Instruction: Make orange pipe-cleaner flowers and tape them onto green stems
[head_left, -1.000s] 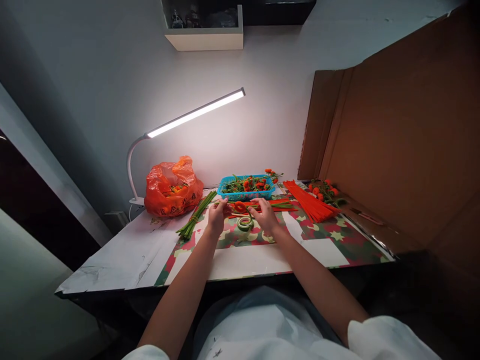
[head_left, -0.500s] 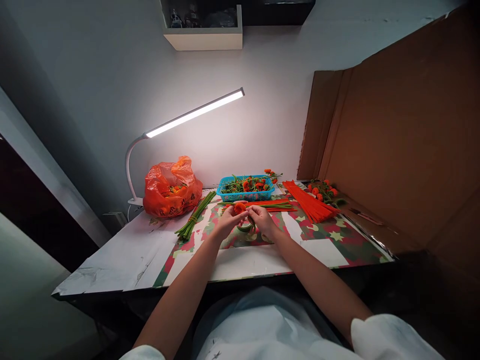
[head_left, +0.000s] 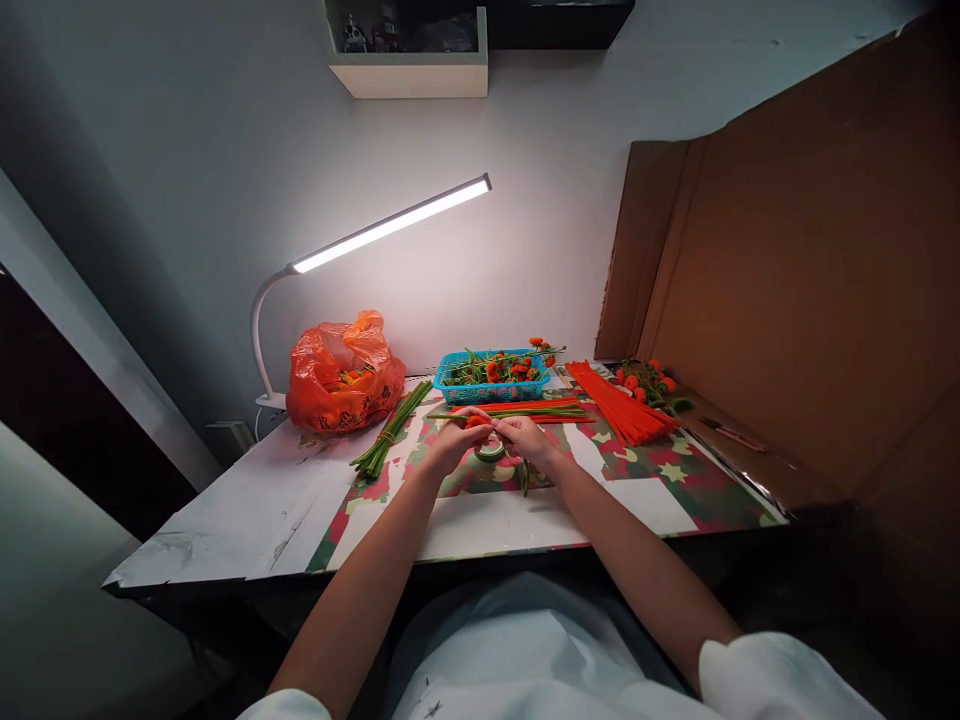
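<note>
My left hand (head_left: 450,442) is closed around an orange-red flower (head_left: 478,422), whose green stem (head_left: 444,416) pokes out to the left. Close against it, my right hand (head_left: 525,442) pinches at the flower's right side with thumb and fingertips. A green strip (head_left: 525,478) hangs below the right hand; whether it is tape or leaf I cannot tell. On the table under my hands lies a roll of green tape (head_left: 490,453). Just behind them are loose red and green pipe-cleaner-like stems (head_left: 555,409).
A blue basket (head_left: 491,393) of orange flowers stands at the back. Left of it are a bundle of green stems (head_left: 390,432) and an orange plastic bag (head_left: 345,375). Red strips (head_left: 622,405) and more flowers (head_left: 645,382) lie right, beside a cardboard wall (head_left: 795,270). A lamp (head_left: 390,225) shines above.
The flower has tipped over to the left and sits lower in my left hand, its stem now showing. The green strip hangs lower and further right under my right hand.
</note>
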